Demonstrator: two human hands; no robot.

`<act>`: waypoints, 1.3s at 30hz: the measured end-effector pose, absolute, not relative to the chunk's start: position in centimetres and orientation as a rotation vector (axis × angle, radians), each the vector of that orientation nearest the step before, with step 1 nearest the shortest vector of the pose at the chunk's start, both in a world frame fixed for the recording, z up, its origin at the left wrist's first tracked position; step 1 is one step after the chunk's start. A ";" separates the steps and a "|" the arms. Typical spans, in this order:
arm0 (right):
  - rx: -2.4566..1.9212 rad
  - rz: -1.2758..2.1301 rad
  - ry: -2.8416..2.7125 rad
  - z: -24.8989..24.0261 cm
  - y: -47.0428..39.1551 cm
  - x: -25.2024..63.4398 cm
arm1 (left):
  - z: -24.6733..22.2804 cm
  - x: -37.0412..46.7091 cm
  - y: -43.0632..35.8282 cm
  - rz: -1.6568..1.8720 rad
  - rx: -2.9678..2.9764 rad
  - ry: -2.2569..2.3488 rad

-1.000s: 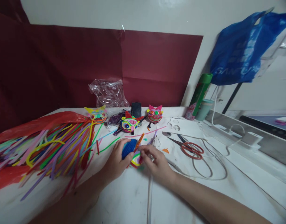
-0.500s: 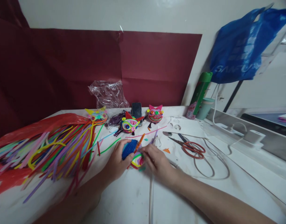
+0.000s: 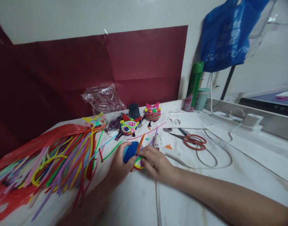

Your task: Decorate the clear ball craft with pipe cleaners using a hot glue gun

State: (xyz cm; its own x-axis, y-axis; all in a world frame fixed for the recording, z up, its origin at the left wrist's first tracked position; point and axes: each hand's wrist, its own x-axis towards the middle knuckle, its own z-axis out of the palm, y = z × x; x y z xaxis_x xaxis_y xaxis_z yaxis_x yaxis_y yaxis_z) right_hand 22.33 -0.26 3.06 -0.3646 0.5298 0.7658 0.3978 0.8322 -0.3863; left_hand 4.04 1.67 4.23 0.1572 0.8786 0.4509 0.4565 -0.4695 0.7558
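Note:
My left hand [image 3: 120,166] is wrapped round a small pipe-cleaner animal head [image 3: 131,152], blue on its back, with green, yellow and purple bands lower down. An orange pipe cleaner [image 3: 141,141] sticks up from its edge. My right hand [image 3: 159,162] has its fingers pinched together against the head's right side, at the foot of the orange piece. What lies between those fingertips is hidden. Just beyond are a finished-looking head with red ears [image 3: 129,126] and one with pink ears [image 3: 153,111]. A yellow-eared head [image 3: 95,121] lies further left.
Many loose pipe cleaners [image 3: 61,160] spread over a red plastic bag [image 3: 52,135] at left. Red-handled scissors [image 3: 194,141], a white cable [image 3: 212,163] and a glue gun [image 3: 173,155] lie right. Behind stand a phone [image 3: 134,110], a green can [image 3: 196,81] and a cup [image 3: 202,99].
The camera view has shifted and tilted slightly. My right fingertips have come closer to the foot of the orange pipe cleaner. My left hand keeps its hold on the head.

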 end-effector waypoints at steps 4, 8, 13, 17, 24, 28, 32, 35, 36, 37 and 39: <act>-0.818 0.465 -1.725 2.7 0.0 22.0 | 4.3 3.8 1.8 1.222 1.957 1.298; -0.918 0.563 -1.682 2.4 0.5 21.7 | 4.3 3.7 1.9 1.205 1.880 1.327; -0.894 0.509 -1.738 2.5 0.4 21.7 | 4.5 3.8 1.7 1.197 1.800 1.331; -0.867 0.507 -1.764 2.5 0.1 21.6 | 4.8 4.0 1.5 1.180 1.798 1.384; -0.842 0.513 -1.772 2.5 -0.1 21.5 | 4.7 4.1 1.4 1.198 1.793 1.385; -0.845 0.515 -1.774 2.5 -0.1 21.4 | 4.6 4.2 1.3 1.199 1.762 1.400; -0.851 0.507 -1.771 2.5 -0.1 21.3 | 4.7 4.2 1.3 1.183 1.769 1.388; -0.857 0.505 -1.770 2.5 -0.1 21.3 | 4.8 4.0 1.4 1.150 1.734 1.329; -0.860 0.508 -1.773 2.6 -0.1 21.4 | 4.9 3.9 1.4 1.138 1.720 1.304; -0.863 0.514 -1.778 2.6 -0.2 21.4 | 5.1 3.8 1.5 1.127 1.710 1.281; -0.867 0.524 -1.778 2.7 -0.2 21.4 | 5.4 3.6 1.4 1.091 1.704 1.236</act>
